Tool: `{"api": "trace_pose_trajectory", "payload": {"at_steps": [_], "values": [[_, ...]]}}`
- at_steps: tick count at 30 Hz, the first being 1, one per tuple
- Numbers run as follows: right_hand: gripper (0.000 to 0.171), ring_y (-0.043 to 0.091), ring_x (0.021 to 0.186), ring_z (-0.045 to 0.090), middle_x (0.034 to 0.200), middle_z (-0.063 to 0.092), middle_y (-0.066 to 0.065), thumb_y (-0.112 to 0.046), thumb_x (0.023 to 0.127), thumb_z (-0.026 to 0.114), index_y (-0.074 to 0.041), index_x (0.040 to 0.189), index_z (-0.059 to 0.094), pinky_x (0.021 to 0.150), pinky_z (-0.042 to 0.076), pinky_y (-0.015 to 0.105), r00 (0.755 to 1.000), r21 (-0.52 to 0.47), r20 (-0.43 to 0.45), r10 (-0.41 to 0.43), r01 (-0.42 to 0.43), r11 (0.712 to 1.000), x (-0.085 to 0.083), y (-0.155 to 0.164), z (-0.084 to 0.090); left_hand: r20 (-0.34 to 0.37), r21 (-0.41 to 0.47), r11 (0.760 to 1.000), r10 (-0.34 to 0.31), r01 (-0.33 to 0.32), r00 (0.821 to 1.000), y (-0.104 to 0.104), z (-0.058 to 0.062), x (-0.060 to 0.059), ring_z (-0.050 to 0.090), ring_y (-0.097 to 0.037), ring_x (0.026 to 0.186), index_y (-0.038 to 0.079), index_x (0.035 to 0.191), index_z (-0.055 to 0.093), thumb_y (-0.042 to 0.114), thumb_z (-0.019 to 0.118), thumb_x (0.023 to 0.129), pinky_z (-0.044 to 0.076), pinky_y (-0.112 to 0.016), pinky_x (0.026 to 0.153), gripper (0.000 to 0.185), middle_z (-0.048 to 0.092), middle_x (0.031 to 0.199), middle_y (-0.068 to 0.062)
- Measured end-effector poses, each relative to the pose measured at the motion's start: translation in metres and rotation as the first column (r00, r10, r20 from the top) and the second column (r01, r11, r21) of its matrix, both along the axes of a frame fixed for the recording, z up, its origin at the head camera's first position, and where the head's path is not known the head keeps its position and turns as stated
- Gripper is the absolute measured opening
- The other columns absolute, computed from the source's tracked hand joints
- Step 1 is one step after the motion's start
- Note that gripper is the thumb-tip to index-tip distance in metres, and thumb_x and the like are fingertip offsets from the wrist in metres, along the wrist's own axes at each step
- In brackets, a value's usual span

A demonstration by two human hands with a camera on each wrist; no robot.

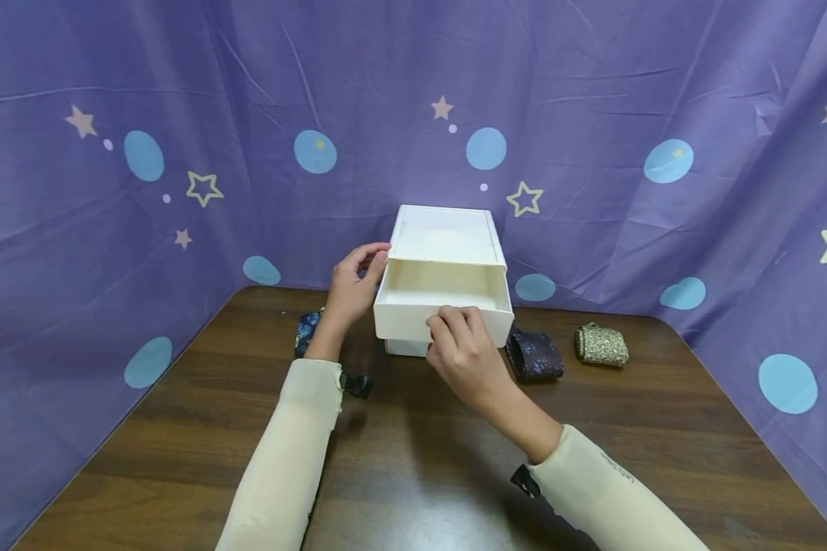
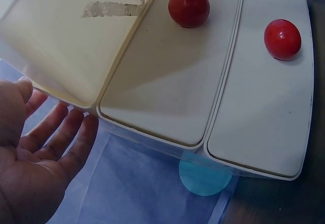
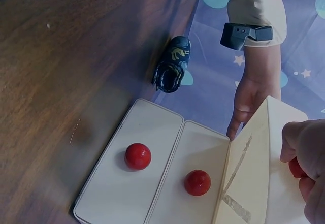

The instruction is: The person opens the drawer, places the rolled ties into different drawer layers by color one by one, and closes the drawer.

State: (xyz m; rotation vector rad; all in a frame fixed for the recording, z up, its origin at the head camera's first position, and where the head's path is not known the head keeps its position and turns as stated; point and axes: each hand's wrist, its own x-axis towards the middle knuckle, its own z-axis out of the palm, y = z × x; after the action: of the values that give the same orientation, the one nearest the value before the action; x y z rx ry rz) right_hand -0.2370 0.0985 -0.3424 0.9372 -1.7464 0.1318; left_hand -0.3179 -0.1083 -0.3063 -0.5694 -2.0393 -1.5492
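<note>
Right hand: My right hand (image 1: 465,348) is at the front of the top drawer (image 1: 403,320). In the right wrist view its fingers are curled round the drawer's red knob (image 3: 294,168), which is mostly hidden by the grip.

Left hand: My left hand (image 1: 351,287) is spread and relaxed and holds nothing. The fingertips (image 2: 84,127) rest against the left side of the drawer unit (image 1: 444,229), near its upper front corner.

Hands together: They are apart, one on each side of the unit's front.

Step in hand: By my reading, the top drawer is being drawn open. It stands partly out of the unit, and what I can see of its inside is bare.

Next move, judged: A further pull calls for a straight draw on the knob toward me. The left hand should brace the unit so it does not slide on the desk (image 1: 179,428).

Drawer unit: A white unit of three drawers, standing at the far middle of the desk.

Lower drawers: Both sit flush below the top drawer, each with its own red knob (image 3: 138,156) (image 3: 197,182).

Left of the unit: A dark blue rolled cloth (image 3: 172,64) lies close by, near my left wrist.

Right of the unit: A dark floral roll (image 1: 534,353) lies just beside it, and a gold patterned roll (image 1: 601,344) lies further out.

Behind the unit: A purple backdrop (image 1: 248,115) printed with stars and blue dots.
</note>
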Motion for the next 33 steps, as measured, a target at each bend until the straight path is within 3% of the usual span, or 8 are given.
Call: {"api": "trace_pose_trajectory", "payload": {"at_steps": [20,27,33], "values": [[0.019,0.032,0.081,0.058,0.093,0.062,0.017,0.002,0.075,0.061,0.005,0.094,0.063,0.075,0.054,0.04,0.997,0.058,-0.043,-0.06,0.063,0.996,0.013,0.0,0.0,0.019,-0.005,1.0,0.017,-0.016,1.0,0.0,-0.002,-0.003,0.062,-0.04,0.11,-0.007,0.128,0.065,0.013,0.056,0.106,0.05,-0.053,0.097,0.031,0.066,0.122,-0.027],[0.019,0.033,0.079,0.058,0.093,0.062,0.017,0.002,0.075,0.061,0.005,0.094,0.063,0.075,0.054,0.039,0.996,0.069,-0.042,-0.074,0.077,0.995,0.019,0.0,0.001,0.016,-0.009,1.0,0.023,-0.022,1.0,-0.005,-0.022,-0.032,0.062,-0.041,0.111,-0.004,0.13,0.066,0.016,0.056,0.107,0.051,-0.054,0.096,0.032,0.065,0.123,-0.026],[0.018,0.033,0.078,0.058,0.093,0.063,0.018,0.002,0.078,0.059,0.006,0.094,0.063,0.074,0.055,0.039,0.998,0.058,-0.042,-0.052,0.054,0.997,0.021,0.0,0.001,0.011,-0.006,1.0,0.012,-0.012,1.0,-0.009,-0.025,-0.036,0.064,-0.033,0.108,0.003,0.129,0.068,0.024,0.059,0.106,0.055,-0.048,0.091,0.033,0.067,0.121,-0.019]]}}
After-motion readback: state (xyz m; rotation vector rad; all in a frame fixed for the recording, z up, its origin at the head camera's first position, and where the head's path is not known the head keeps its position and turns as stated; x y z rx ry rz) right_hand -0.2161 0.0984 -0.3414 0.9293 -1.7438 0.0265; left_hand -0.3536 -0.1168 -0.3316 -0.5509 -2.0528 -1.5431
